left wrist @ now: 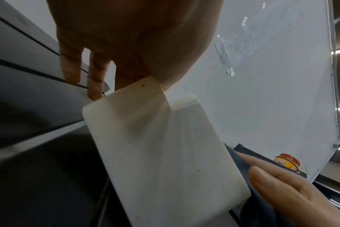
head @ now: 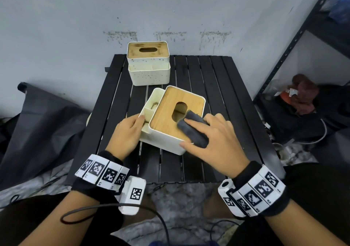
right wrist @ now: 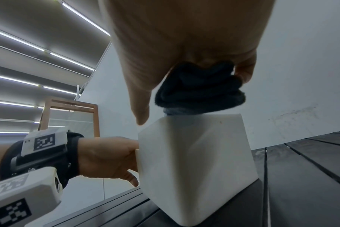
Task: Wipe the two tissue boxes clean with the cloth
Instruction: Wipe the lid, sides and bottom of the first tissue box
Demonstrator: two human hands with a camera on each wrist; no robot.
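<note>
Near box point(head: 164, 143): smooth matt white plastic w/ wood lid point(head: 164, 111) (grain visible). Cloth point(head: 197, 134) on it: dark fuzzy fabric. Box behind it point(head: 149, 75): speckled plastic, stained wood top. Table point(head: 208, 86) under: matt black slats.

Angled near tissue box point(head: 164, 113), dark cloth point(head: 193, 130) on top, spotted far box point(head: 148, 66) behind

1. Near tissue box point(head: 164, 120): plain white body, pale honey-brown wood-grain lid.
2. Far tissue box point(head: 148, 69): white body dotted with dark specks, lid stained darker brown.
3. Cloth point(head: 195, 130): dark grey.
4. Table point(head: 217, 94): black slats.
5. Wristbands point(head: 102, 171): black, with black-and-white square codes.
6. Wall point(head: 75, 27): pale grey, dark speckled streaks.
</note>
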